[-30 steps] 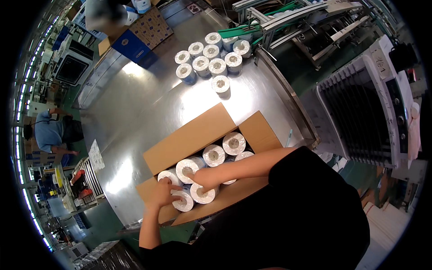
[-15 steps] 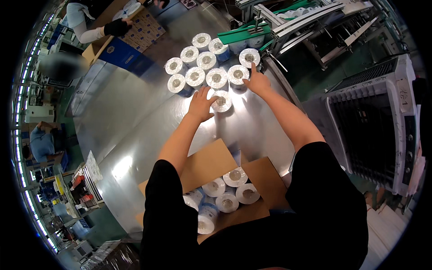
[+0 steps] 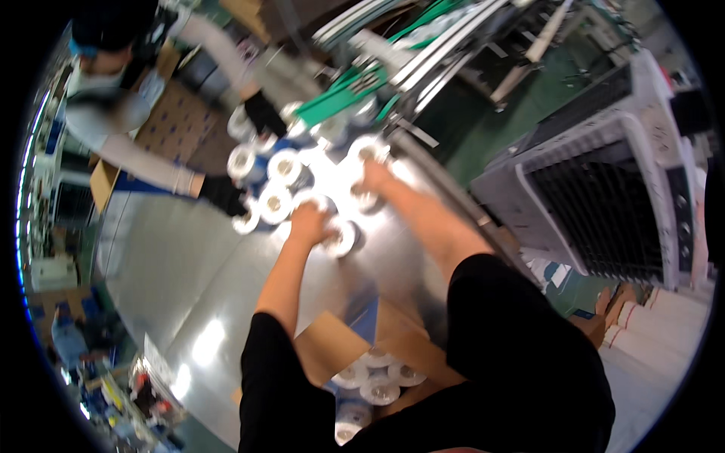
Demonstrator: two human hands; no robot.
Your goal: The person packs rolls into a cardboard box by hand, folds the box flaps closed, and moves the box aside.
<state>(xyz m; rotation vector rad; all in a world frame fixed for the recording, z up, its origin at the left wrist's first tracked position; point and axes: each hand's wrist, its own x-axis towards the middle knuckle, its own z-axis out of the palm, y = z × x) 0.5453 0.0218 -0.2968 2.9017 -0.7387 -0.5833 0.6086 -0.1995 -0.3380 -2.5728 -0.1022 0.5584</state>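
Note:
White plastic-wrapped paper rolls (image 3: 286, 167) stand in a cluster on the metal table. My left hand (image 3: 308, 223) is curled over the rolls at the near side, its thumb against the nearest roll (image 3: 341, 238). Farther right, my right hand (image 3: 379, 181) rests between an upright roll (image 3: 368, 149) and another roll (image 3: 365, 199) in front of it; blur smears its fingers. Close to my body, an open cardboard box (image 3: 332, 349) holds several similar rolls (image 3: 380, 391), partly covered by my sleeves.
A co-worker's black-gloved hands (image 3: 223, 196) reach into the cluster from the left. Behind the rolls is a conveyor with a green guide (image 3: 343, 98). A grey slatted machine (image 3: 596, 196) stands right of the table (image 3: 174, 279). Another carton (image 3: 177, 128) sits far left.
My view has shifted, and the rolls appear lower and farther left. My left hand has curled onto the near rolls. The co-worker has leaned in, both gloved hands now at the cluster.

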